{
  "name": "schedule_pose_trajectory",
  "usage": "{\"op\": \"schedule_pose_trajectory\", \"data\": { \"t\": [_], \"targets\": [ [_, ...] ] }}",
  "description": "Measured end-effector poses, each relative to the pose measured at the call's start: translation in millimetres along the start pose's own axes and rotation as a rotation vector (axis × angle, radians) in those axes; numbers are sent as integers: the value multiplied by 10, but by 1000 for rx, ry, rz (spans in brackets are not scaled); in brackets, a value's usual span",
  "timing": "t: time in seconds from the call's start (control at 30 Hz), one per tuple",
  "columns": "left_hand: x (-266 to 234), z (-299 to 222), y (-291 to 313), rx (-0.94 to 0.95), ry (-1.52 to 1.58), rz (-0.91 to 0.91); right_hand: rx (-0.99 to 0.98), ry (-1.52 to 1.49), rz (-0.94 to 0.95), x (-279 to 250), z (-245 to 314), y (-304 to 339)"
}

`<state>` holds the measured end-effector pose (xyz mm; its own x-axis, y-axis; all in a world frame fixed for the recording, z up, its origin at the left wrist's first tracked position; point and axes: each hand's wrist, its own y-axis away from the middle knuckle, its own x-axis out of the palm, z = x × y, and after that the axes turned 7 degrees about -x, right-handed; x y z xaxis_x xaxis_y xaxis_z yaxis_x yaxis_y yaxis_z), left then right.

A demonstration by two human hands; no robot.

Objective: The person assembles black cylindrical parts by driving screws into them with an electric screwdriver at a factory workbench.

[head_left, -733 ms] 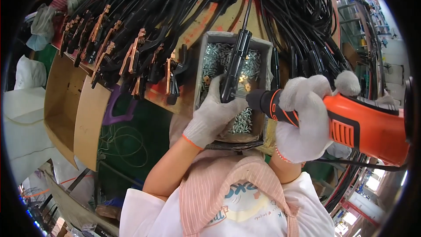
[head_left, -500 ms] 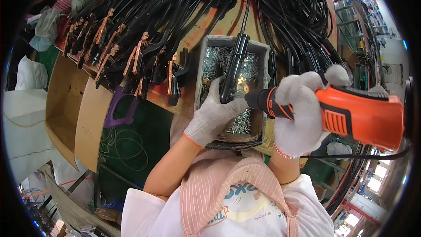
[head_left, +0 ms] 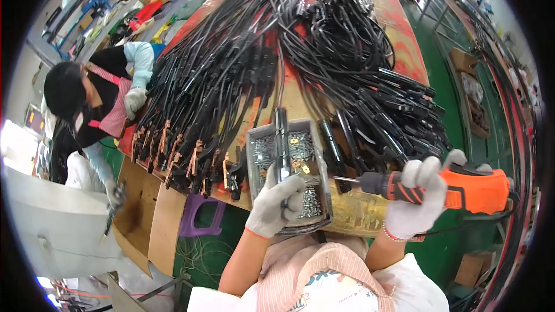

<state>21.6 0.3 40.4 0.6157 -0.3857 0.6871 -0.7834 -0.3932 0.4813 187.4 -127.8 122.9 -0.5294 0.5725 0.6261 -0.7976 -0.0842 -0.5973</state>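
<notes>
One left hand grips a black handle pointing to the worktop's far edge. The right hand grips a drill pointing left.

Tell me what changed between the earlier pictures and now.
The right hand has drawn the orange power driver rightward, its bit now clear of the black handle. The view has tilted up, showing more of a co-worker at left. Unchanged: the left hand holds the handle over the box of screws; the right grips the driver.
</notes>
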Motion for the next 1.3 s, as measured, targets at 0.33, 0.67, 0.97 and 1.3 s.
{"op": "schedule_pose_trajectory", "data": {
  "t": [0.33, 0.67, 0.97, 1.3],
  "targets": [
    [892, 443, -500, -35, -1083, 66, -122, 283, -257, -513, 497, -343],
    [120, -226, 196, 499, -1236, -571, 682, 568, 426, 10, -404, 62],
    [-769, -535, -7, 814, -2280, -952, 419, 939, 1051, 63, -1359, 643],
    [-721, -1035, 40, 898, -1983, -906, 79, 905, 939, 56, -1422, 506]
  ]
}}
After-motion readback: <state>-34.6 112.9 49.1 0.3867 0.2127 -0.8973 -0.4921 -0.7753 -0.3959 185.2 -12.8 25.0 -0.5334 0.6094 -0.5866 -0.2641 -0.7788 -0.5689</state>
